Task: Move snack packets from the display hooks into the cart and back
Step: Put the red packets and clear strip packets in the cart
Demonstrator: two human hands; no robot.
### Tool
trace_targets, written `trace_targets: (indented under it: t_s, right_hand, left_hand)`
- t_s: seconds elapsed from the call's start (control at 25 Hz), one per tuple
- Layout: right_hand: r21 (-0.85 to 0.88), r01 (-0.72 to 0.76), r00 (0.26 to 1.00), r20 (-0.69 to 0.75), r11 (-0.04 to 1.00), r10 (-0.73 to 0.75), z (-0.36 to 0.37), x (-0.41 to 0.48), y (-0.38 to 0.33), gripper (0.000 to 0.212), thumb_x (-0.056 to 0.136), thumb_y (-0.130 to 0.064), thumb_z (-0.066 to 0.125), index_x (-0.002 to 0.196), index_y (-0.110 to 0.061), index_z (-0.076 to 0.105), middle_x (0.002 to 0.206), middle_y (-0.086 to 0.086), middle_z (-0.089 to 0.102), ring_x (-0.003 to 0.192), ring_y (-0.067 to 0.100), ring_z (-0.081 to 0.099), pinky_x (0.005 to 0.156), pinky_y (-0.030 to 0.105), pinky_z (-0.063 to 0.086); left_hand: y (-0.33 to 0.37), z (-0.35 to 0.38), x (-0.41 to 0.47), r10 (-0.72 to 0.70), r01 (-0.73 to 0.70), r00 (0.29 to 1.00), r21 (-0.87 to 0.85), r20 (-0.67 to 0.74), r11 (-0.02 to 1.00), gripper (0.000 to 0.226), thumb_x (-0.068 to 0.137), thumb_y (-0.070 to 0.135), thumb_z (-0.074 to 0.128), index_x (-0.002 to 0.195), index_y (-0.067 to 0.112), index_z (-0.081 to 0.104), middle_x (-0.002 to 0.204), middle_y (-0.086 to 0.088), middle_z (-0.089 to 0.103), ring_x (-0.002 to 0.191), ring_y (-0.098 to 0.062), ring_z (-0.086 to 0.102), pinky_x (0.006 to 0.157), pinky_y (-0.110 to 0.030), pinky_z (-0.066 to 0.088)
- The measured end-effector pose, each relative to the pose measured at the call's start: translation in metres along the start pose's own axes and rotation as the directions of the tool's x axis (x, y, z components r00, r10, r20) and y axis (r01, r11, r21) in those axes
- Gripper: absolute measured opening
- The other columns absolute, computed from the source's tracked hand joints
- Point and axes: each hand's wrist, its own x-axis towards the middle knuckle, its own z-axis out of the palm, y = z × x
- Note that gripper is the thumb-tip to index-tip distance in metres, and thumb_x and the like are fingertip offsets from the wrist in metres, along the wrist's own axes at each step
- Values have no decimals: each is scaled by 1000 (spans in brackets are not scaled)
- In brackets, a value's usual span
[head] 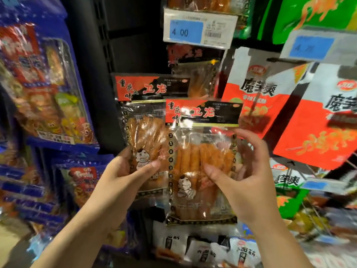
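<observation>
Snack packets of orange sticks overlap at the display. Left hand [123,171] pinches the rear packet [144,120], thumb in front. Right hand [243,176] grips the front packet [201,151], fingers behind its right edge.

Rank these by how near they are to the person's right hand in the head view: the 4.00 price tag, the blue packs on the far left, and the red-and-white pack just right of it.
From the right hand:
1. Red-and-white pack, just above and right of it.
2. 4.00 price tag, higher up, near the top.
3. Blue packs, far across on the left.
</observation>
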Motion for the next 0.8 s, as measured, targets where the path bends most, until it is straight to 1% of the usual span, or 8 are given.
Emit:
trace_targets:
  t_s: [0.12,0.24,0.4,0.48,0.56,0.6,0.68,0.8]
  right_hand:
    - [-45,-46,992,112,998,51,-13,-2,2,85,64,-38,87,137,-51,45,134,-22,56,117,-6,57,78,10,51]
    - [-138,-87,977,184,987,112,-22,-2,2,92,60,-53,82,141,-62,38,143,-36,44,130,-18,40,102,24,41]
    - [-180,-98,968,209,979,135,-20,-3,-6,91,59,-58,79,137,-70,36,141,-52,32,126,-32,27,103,23,32]
    - [-152,-106,967,216,983,137,-18,-3,-9,89,60,-53,81,136,-69,39,140,-50,36,117,-27,44,97,18,37]
    - [-111,-111,969,210,988,132,-15,-2,-12,86,63,-43,82,135,-68,42,141,-44,42,87,-11,59,81,12,42]
    - [-88,-104,970,213,991,121,-14,-2,-13,85,64,-39,81,135,-69,43,142,-43,42,92,-12,58,84,13,42]
    - [-84,-86,966,236,993,104,-12,-2,-15,85,66,-36,79,134,-71,41,140,-50,38,120,-16,48,104,22,39]
    - [-50,-121,968,213,991,129,-15,0,-19,84,65,-35,79,131,-72,44,121,-52,51,85,-8,54,95,12,44]
  left_hand:
    - [4,1,-8,20,-19,999,-17,45,1000,38,67,38,85,103,41,74,105,3,80,95,-18,78,83,-49,62]
    - [7,-4,-16,22,-20,999,-40,42,999,16,72,29,79,87,36,76,100,-2,81,91,-20,79,78,-47,62]
    - [10,-16,-21,30,-30,1000,-23,-10,999,34,67,37,82,100,40,74,107,4,79,96,-14,77,84,-44,57]
    - [10,-25,-23,25,-26,1000,-30,-10,999,57,65,48,93,116,42,70,120,8,76,110,-14,73,96,-50,55]
    - [9,-32,-24,5,-6,998,-20,-61,1000,100,45,65,97,135,41,60,139,11,66,130,-18,61,108,-58,46]
    - [8,-34,-24,7,-8,996,-13,-90,1000,109,40,68,96,138,40,58,142,10,64,133,-20,59,110,-59,44]
    - [7,-37,-23,27,-30,997,-32,-70,999,91,45,61,97,128,38,66,129,3,72,119,-23,69,103,-61,49]
    - [8,-34,-22,57,-58,998,-38,-31,998,78,51,51,97,122,36,69,120,0,76,110,-23,74,99,-55,53]
